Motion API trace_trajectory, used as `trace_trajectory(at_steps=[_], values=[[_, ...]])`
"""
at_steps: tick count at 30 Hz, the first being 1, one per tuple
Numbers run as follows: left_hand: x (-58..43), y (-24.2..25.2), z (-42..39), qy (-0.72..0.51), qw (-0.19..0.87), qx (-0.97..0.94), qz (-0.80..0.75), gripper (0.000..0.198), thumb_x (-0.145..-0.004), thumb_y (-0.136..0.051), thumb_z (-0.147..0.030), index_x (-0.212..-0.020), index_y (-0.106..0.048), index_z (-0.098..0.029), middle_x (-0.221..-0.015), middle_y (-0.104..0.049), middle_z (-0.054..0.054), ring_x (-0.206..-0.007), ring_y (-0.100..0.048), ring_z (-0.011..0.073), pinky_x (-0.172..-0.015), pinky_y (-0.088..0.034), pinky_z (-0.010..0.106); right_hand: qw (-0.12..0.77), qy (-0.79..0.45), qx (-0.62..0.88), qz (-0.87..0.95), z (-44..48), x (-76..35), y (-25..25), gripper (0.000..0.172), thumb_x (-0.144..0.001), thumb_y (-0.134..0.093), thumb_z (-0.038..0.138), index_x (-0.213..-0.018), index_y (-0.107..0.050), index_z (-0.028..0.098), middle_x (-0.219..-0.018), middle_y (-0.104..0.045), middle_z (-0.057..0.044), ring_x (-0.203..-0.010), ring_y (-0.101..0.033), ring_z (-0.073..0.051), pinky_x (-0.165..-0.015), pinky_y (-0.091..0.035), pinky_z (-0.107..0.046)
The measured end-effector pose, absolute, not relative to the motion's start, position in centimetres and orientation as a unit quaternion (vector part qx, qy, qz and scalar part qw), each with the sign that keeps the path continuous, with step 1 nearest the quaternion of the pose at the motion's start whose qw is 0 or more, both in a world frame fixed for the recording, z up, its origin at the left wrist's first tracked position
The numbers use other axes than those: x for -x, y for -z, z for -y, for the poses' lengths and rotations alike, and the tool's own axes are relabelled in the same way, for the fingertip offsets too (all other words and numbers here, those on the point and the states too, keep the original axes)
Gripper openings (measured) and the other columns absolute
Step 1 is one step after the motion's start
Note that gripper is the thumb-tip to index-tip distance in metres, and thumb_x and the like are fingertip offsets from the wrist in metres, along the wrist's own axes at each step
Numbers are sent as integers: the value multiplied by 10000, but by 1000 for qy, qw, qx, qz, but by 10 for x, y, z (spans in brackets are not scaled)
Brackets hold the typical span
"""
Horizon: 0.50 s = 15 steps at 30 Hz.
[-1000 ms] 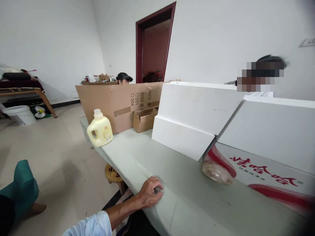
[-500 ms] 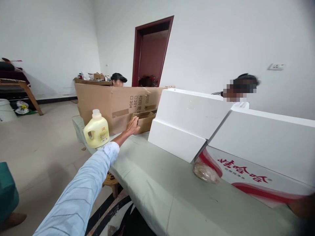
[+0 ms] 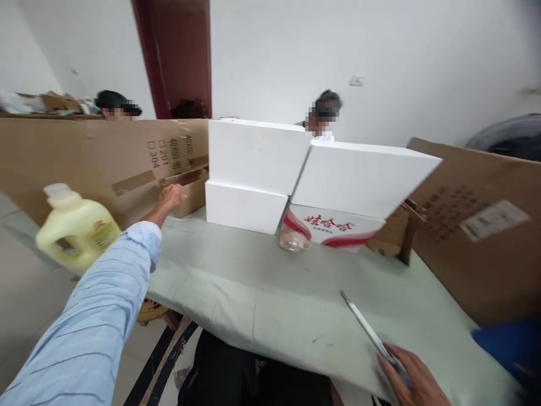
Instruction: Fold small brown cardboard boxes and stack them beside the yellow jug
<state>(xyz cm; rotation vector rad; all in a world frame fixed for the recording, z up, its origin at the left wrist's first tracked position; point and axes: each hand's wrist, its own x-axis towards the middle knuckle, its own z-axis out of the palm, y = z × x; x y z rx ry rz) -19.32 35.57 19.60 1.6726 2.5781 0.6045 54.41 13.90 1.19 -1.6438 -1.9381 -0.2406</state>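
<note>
In the head view, the right hand (image 3: 413, 372) clasps the near end of a slim tool (image 3: 366, 324), and the left hand (image 3: 171, 197), its grip impossible to tell, is at the left end of the small carton (image 3: 193, 195).

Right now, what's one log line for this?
left hand: at small cardboard box | right hand: holding long thin tool | yellow jug: not held
</note>
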Motion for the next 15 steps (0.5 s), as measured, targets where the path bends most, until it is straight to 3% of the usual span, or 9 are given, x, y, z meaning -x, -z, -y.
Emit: trace_trajectory(at_steps=[5, 11, 15], values=[[194, -195, -344, -175, -1, -515, -839, 289, -1041, -598, -290, -1149, -698, -42, -1192, -728, 159, -1174, -645, 311, -984, -473, 397, 289, 57, 618, 729, -135, -534, -6, 318, -916, -558, 531, -1127, -690, 335, -1129, -750, -120, -1081, -741, -378, -1004, -620, -564], [207, -196, -279, -177, -13, -494, -851, 333, -1025, -583, -363, -1067, -739, -72, -1007, -735, 93, -1044, -659, 280, -901, -462, 363, 249, 84, 653, 710, -153, -532, -6, 308, -956, -439, 414, -1046, -712, 304, -1022, -745, -121, -1020, -731, -359, -910, -619, -529], [213, -190, -214, -190, -36, -508, -840, 307, -957, -593, -377, -896, -739, -114, -866, -731, 88, -899, -651, 254, -829, -456, 329, 262, 100, 677, 680, -164, -548, 0, 314, -934, -442, 434, -1008, -723, 317, -1018, -734, -160, -985, -714, -399, -875, -596, -578]])
